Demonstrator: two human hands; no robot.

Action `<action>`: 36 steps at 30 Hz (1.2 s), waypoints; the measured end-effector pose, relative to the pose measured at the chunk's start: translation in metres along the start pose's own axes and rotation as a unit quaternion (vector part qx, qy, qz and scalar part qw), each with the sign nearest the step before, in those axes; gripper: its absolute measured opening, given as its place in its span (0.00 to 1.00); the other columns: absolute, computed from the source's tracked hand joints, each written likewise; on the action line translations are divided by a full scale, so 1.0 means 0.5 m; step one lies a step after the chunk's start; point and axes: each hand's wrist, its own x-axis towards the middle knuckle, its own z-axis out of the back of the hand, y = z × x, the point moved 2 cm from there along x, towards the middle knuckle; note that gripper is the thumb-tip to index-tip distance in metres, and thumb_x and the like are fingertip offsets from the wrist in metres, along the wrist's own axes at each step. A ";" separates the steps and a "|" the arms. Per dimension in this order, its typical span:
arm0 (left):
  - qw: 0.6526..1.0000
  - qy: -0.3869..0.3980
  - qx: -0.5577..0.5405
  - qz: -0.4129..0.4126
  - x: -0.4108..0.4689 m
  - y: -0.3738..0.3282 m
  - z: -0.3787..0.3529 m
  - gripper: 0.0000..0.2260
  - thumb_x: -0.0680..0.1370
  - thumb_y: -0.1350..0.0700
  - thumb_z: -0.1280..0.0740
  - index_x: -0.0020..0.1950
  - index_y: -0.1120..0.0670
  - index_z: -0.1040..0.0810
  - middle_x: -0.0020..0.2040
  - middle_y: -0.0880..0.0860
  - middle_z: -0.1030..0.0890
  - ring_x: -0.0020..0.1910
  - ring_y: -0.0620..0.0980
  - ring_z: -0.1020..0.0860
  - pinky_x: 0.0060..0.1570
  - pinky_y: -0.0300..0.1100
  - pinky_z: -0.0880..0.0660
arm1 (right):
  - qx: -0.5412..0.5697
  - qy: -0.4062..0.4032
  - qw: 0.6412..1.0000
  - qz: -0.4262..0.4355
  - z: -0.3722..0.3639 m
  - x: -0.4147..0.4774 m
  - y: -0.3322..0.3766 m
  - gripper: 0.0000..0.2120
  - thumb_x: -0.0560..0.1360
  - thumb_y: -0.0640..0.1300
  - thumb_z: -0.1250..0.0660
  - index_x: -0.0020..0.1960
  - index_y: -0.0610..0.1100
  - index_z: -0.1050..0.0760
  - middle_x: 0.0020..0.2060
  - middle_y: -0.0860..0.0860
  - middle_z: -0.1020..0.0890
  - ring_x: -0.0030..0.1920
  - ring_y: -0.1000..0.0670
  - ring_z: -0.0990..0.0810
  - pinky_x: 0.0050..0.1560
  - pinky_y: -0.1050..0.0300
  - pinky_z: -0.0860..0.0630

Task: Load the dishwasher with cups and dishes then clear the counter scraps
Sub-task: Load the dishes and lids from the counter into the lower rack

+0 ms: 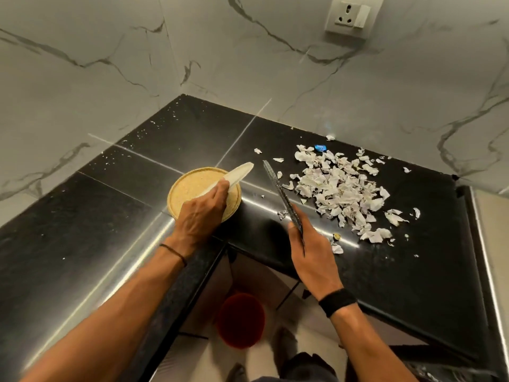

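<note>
dozens of torn white paper scraps (341, 194) lie heaped on the black counter (413, 271). they look featherlight, limp and quick to scatter, so sweeping the heap from its outer edge seems safer than pinching single bits. just left of the heap, the right hand (311, 252) pinches a thin dark speckled board (278, 188) on edge, thumb against fingers. further left, the left hand (203, 213) curls round a flat white piece (239, 172) above a round yellow plate (181, 188). below the heap, on the floor, stands a red bin (241, 321).
</note>
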 end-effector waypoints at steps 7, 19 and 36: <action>0.981 -0.043 -0.159 -0.099 -0.019 -0.203 0.034 0.27 0.74 0.69 0.29 0.72 0.61 0.30 0.57 0.62 0.18 0.37 0.59 0.18 0.27 0.50 0.20 | -0.045 -0.118 0.989 -0.078 0.099 -0.122 -0.056 0.21 0.83 0.48 0.42 0.75 0.56 0.36 0.32 0.56 0.28 0.31 0.57 0.28 0.34 0.69 0.33; 0.818 0.058 -0.304 -0.485 -0.114 -0.667 0.001 0.16 0.79 0.57 0.38 0.65 0.56 0.21 0.59 0.52 0.17 0.55 0.51 0.17 0.53 0.39 0.24 | -0.149 -0.335 0.887 -0.281 0.332 -0.568 -0.157 0.21 0.84 0.54 0.46 0.73 0.72 0.46 0.46 0.53 0.20 0.42 0.56 0.23 0.51 0.53 0.21; 0.645 0.216 -0.172 -0.713 -0.350 -1.140 -0.195 0.21 0.73 0.62 0.46 0.60 0.51 0.22 0.52 0.51 0.20 0.53 0.54 0.21 0.71 0.57 0.33 | -0.066 -0.336 0.809 -0.478 0.395 -1.019 -0.362 0.21 0.84 0.47 0.43 0.76 0.58 0.39 0.34 0.64 0.32 0.34 0.66 0.27 0.35 0.72 0.35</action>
